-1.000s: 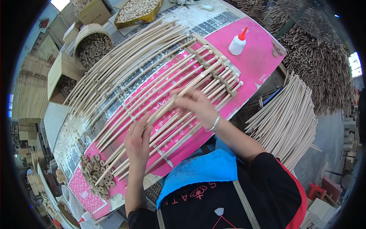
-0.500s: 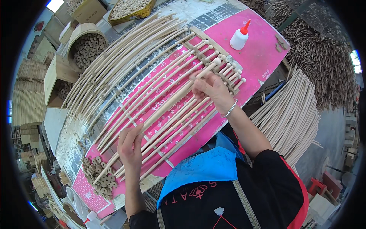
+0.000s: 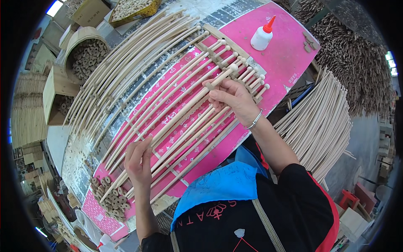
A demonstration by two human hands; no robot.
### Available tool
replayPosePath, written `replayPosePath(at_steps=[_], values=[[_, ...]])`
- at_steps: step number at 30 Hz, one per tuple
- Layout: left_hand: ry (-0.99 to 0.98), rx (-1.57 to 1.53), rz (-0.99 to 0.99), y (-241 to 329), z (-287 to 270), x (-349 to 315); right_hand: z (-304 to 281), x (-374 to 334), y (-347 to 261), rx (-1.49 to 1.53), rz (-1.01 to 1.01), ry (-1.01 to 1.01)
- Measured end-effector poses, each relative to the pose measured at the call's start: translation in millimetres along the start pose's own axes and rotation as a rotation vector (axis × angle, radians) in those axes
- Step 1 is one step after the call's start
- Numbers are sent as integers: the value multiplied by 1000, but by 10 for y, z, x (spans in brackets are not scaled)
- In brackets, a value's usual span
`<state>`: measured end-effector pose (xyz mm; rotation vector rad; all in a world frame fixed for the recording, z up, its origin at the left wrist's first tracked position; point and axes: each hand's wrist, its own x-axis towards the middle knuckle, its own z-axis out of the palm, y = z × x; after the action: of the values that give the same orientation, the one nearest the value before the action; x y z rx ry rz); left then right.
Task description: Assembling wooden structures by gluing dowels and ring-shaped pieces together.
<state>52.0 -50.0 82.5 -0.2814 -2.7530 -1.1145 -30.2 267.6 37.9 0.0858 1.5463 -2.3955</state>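
Across left hand [image 3: 138,161] and right hand [image 3: 233,96] ran a knobbed stick [image 3: 184,114] | both grips grasped it, the right nearer the knob [image 3: 233,67] | light pressure and steady alignment seemed best.

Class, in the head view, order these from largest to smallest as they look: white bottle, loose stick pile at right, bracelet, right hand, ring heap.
1. Stick pile
2. Right hand and ring heap: too alike to rank
3. White bottle
4. Bracelet
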Motion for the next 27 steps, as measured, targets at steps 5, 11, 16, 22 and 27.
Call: replayPosePath(at_steps=[5, 11, 16, 22, 27], values=[[-14, -14, -5, -62, 64, 91, -54, 66, 12, -141, -4, 100], [-17, -17, 42, -202, 187, 419, -157, 190, -100, -359, -116, 267], [9, -29, 31, -491, 418, 1007, -222, 207, -168, -281, -128, 250], [-32, -4, -9, -798, 721, 1375, -329, 204, -135, -323, -121, 203], [-47, 5, 0, -869, 875, 1479, -411, 240, -176, -328, -121, 214]])
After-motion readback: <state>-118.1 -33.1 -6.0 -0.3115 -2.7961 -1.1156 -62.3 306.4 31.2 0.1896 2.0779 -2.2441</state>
